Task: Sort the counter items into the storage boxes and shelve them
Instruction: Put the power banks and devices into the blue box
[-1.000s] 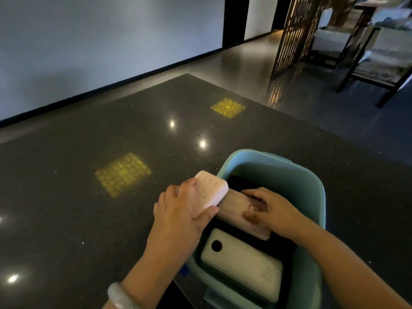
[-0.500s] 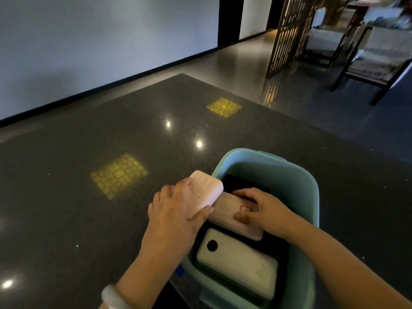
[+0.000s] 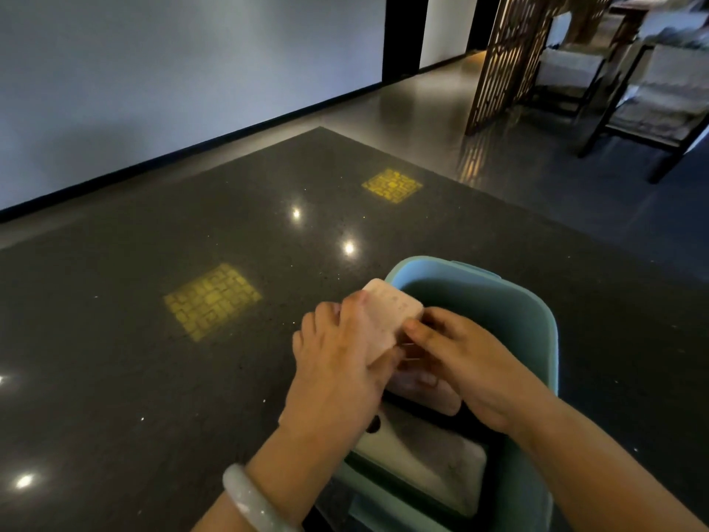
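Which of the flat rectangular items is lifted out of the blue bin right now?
The pale pink one, gripped by the left hand above the bin. The white one with the dark round spot lies flat inside.

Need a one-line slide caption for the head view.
Left hand holds a pink case over the blue bin; right hand reaches in.

We see a wooden lattice screen (image 3: 510, 59) standing on the glossy floor (image 3: 422, 109), dark-framed chairs (image 3: 652, 97) beside it, and a pale wall (image 3: 172, 71) to the left.
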The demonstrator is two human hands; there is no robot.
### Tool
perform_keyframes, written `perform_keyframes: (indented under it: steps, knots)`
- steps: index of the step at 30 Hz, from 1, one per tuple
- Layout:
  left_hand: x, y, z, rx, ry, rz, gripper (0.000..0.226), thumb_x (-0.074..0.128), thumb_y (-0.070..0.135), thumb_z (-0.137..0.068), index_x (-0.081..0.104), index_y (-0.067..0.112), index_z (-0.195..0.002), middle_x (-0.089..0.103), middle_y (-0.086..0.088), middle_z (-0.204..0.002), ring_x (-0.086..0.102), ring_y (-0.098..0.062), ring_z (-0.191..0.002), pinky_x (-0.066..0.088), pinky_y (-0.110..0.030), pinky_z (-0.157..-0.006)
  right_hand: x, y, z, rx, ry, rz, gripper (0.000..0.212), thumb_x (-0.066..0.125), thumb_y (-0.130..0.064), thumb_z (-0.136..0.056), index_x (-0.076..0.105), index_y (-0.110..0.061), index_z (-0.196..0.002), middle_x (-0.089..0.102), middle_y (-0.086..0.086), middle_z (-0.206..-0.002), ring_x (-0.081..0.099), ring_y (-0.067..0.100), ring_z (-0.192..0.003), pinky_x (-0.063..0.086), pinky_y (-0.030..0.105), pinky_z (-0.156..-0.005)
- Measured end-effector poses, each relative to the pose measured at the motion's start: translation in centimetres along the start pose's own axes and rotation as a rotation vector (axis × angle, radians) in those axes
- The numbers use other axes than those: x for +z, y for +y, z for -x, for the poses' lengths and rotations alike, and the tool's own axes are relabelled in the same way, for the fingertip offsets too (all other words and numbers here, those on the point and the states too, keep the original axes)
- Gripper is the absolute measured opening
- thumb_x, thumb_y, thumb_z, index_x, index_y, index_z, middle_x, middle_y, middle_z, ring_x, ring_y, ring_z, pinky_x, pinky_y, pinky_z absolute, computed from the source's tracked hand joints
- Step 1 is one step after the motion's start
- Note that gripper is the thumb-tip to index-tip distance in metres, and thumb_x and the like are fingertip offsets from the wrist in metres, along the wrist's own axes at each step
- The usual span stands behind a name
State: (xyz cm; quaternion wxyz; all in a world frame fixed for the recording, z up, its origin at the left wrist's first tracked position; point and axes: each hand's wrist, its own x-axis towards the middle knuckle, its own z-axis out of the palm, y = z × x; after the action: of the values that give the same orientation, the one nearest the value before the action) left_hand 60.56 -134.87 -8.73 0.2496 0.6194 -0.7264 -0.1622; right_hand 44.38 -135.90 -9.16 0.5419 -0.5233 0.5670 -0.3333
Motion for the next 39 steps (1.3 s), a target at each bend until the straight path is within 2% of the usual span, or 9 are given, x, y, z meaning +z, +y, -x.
perform_keyframes:
  steps: [5, 11, 15, 20, 23, 27, 29, 33, 39]
  knots:
    - [-0.2, 1.6, -0.4, -0.104, -0.153, 0.299, 0.080, 0.064, 0.053, -0.081, 0.018, 0.032, -0.144, 0.034, 0.010, -0.127, 0.037, -0.007, -0.116, 0.038, -0.032, -0.103, -1.0, -0.8, -0.2, 0.106, 0.067, -0.382, 0.022, 0.051, -0.017, -0.096, 0.065, -0.009, -0.111, 0.068, 0.019, -0.106, 0.065, 0.031, -0.095, 0.052, 0.049, -0.087]
    - [-1.6, 0.7, -2.2, -0.410, -0.469, 1.024, 0.046, 0.071, 0.029, -0.080, 0.057, 0.020, -0.122, 0.072, -0.003, -0.102, 0.070, -0.019, -0.088, 0.055, -0.032, -0.067, -3.4, -2.4, 0.7, 0.135, -0.084, -0.375, 0.029, 0.053, -0.019, -0.090, 0.064, -0.016, -0.117, 0.069, 0.013, -0.112, 0.065, 0.029, -0.106, 0.051, 0.049, -0.093]
    - [-0.6, 1.3, -1.9, -0.431, -0.334, 1.136, 0.032, 0.069, 0.011, -0.084, 0.055, 0.010, -0.114, 0.069, -0.014, -0.105, 0.071, -0.027, -0.087, 0.056, -0.037, -0.063, -2.5, -3.3, 1.7, 0.063, -0.019, 0.115, 0.051, 0.063, -0.046, -0.077, 0.055, -0.030, -0.125, 0.067, -0.009, -0.111, 0.065, 0.009, -0.099, 0.053, 0.033, -0.088]
    - [0.2, 2.9, -1.7, -0.488, -0.146, 1.225, 0.028, 0.067, 0.008, -0.086, 0.050, 0.005, -0.108, 0.064, -0.016, -0.109, 0.071, -0.026, -0.086, 0.060, -0.041, -0.061, -1.2, -4.0, 2.3, -0.094, 0.098, 0.808, 0.093, 0.062, -0.066, -0.070, 0.019, -0.030, -0.144, 0.031, -0.011, -0.129, 0.034, 0.003, -0.108, 0.032, 0.020, -0.088]
    - [-0.1, 2.4, -2.1, -0.346, -0.174, 1.073, 0.030, 0.066, 0.026, -0.086, 0.054, 0.015, -0.112, 0.065, -0.008, -0.113, 0.069, -0.020, -0.096, 0.058, -0.043, -0.080, -2.5, -4.3, 1.7, -0.132, 0.148, 0.809, 0.082, 0.065, -0.058, -0.074, 0.029, -0.029, -0.141, 0.039, -0.013, -0.125, 0.036, 0.001, -0.103, 0.033, 0.017, -0.083]
    - [-0.8, -0.4, -2.9, -0.112, -0.115, 0.358, 0.042, 0.049, 0.042, -0.094, 0.047, 0.026, -0.133, 0.049, 0.008, -0.133, 0.052, -0.007, -0.119, 0.042, -0.023, -0.096, -5.4, -4.5, -0.7, -0.082, 0.231, 0.834, 0.092, 0.076, -0.051, -0.069, 0.031, -0.028, -0.146, 0.045, -0.007, -0.140, 0.046, 0.011, -0.119, 0.038, 0.029, -0.095]
    - [-0.5, -1.9, -2.9, -0.166, -0.254, 0.188, 0.052, 0.042, 0.043, -0.098, 0.033, 0.027, -0.146, 0.036, 0.007, -0.147, 0.044, -0.010, -0.128, 0.035, -0.022, -0.095, -6.5, -4.1, -2.3, -0.023, 0.186, 0.877, 0.091, 0.077, -0.048, -0.070, 0.033, -0.027, -0.146, 0.045, -0.004, -0.141, 0.046, 0.013, -0.122, 0.036, 0.027, -0.094]
    - [0.8, -3.9, -2.2, -0.236, -0.461, 0.266, 0.050, 0.032, 0.046, -0.100, 0.029, 0.034, -0.148, 0.049, 0.006, -0.142, 0.050, -0.009, -0.120, 0.040, -0.031, -0.101, -7.0, -1.8, -4.6, 0.004, 0.081, 0.934, 0.089, 0.079, -0.049, -0.067, 0.039, -0.027, -0.144, 0.046, -0.006, -0.142, 0.047, 0.013, -0.122, 0.037, 0.026, -0.096]
    - [1.9, -4.6, -1.6, -0.284, -0.404, 0.490, 0.041, 0.032, 0.044, -0.100, 0.037, 0.045, -0.140, 0.054, 0.017, -0.128, 0.051, -0.007, -0.117, 0.039, -0.027, -0.097, -6.5, 1.0, -6.9, -0.001, 0.027, 0.893, 0.085, 0.081, -0.041, -0.068, 0.041, -0.029, -0.141, 0.049, -0.007, -0.137, 0.047, 0.011, -0.121, 0.039, 0.028, -0.098]
